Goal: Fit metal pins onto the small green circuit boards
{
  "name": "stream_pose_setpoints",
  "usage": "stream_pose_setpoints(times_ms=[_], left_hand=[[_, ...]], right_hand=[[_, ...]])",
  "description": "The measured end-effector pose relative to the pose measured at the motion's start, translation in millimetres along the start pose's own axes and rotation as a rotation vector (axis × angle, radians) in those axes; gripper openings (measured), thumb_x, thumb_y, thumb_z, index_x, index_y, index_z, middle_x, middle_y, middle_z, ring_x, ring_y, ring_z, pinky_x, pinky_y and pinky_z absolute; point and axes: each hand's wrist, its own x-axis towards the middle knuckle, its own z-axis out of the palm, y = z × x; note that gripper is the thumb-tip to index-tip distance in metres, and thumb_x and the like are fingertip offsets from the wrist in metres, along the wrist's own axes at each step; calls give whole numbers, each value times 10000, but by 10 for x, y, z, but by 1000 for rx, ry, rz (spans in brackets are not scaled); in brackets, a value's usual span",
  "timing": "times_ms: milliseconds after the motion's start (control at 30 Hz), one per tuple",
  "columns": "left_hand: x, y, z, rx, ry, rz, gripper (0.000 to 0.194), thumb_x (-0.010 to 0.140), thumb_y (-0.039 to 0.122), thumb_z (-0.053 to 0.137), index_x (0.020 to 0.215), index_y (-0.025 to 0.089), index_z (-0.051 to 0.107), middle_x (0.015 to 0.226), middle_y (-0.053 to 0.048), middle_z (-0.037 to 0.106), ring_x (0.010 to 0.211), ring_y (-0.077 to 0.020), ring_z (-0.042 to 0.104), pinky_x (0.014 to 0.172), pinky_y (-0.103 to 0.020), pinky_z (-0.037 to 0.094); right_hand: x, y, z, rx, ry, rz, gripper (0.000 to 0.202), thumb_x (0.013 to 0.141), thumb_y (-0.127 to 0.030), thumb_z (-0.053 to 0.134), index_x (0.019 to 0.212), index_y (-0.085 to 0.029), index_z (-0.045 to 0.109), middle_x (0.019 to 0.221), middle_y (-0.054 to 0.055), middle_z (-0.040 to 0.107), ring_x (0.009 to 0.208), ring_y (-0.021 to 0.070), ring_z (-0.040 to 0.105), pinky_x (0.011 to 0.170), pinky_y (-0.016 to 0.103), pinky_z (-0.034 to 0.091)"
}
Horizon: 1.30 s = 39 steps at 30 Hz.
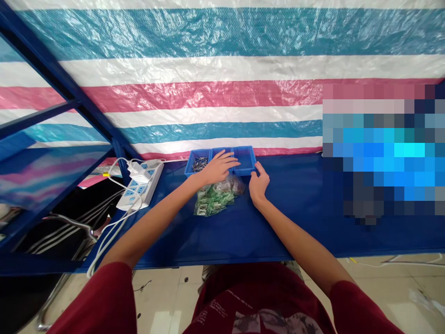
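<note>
Facing a shiny sheet (208, 69) striped in blue, white and pink, we had a long dark-blue surface (299, 199) before us. Coarse blocks of blur hid what lay toward its right end. A blue metal frame (52, 69) slanted up on our left, and our dark-red shirt (264, 287) showed at the lower middle of the view. Three blue bins (244, 172) stood side by side at the far edge of the surface, near the sheet. Well to their left sat a white power strip (130, 199). Just in front of the bins we saw a loose heap of green packets (212, 204). Our left hand (220, 168) reached over the middle bin, its fingers spread wide; whether anything lay beneath the palm we could not tell. Our right hand (260, 183) was at the right bin's front corner, thumb and forefinger a little apart; whether it touched the bin we could not tell. Behind the green packets, partly under the left hand, lay clear packets (234, 185). A white plug (139, 174) sat in the power strip. Thin metal pieces (200, 163) filled part of the left bin.
</note>
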Motion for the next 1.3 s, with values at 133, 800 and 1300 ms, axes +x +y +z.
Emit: stream_pose_setpoints(times_ms=[133, 800, 1300], left_hand=[[246, -84, 7, 8, -210, 71, 452, 793, 114, 497, 1204, 220, 650, 1326, -69, 608, 1379, -271, 380, 1168, -523, 177], [435, -178, -137, -1, -349, 54, 439, 844, 274, 442, 1234, 213, 635, 1356, -77, 583, 1360, -265, 380, 1152, -479, 148], [554, -224, -77, -207, -265, 82, 239, 826, 305, 534, 922, 206, 729, 1039, -37, 730, 1032, -223, 619, 1149, -461, 174]], right_hand=[[20, 13, 9, 1, 14, -5, 461, 747, -142, 452, 1137, -62, 684, 1291, 143, 624, 1231, 247, 557, 1119, 396, 356], [-4, 16, 20, -54, -14, -35, 469, 815, -219, 390, 1169, -91, 671, 1293, 126, 622, 1238, 252, 546, 1108, 427, 370], [3, -12, 10, -48, -13, -28, 454, 802, -208, 401, 1142, -88, 676, 1284, 137, 625, 1229, 249, 553, 1107, 422, 369]])
